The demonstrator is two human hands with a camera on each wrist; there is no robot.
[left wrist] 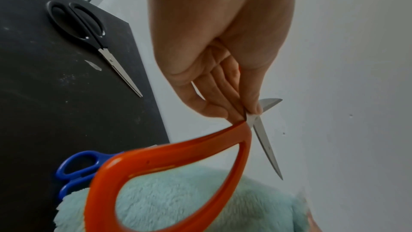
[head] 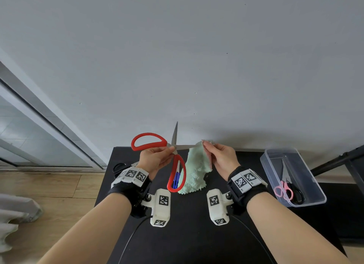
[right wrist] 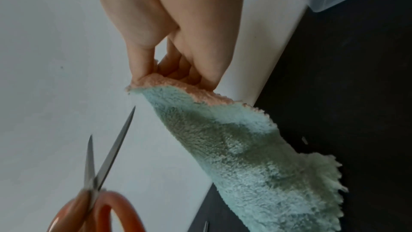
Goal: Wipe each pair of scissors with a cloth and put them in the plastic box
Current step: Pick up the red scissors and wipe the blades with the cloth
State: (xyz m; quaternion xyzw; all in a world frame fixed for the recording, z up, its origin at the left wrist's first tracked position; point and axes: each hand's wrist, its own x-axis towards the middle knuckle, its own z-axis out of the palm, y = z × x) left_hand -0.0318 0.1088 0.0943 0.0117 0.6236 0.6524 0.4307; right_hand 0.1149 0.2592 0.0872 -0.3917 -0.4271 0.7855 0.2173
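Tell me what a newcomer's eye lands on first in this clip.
The red scissors, blades splayed wide, held up at centre by the left hand. Beside them the right hand pinches a dangling mint cloth. At far right, a clear plastic box already holds pink scissors.
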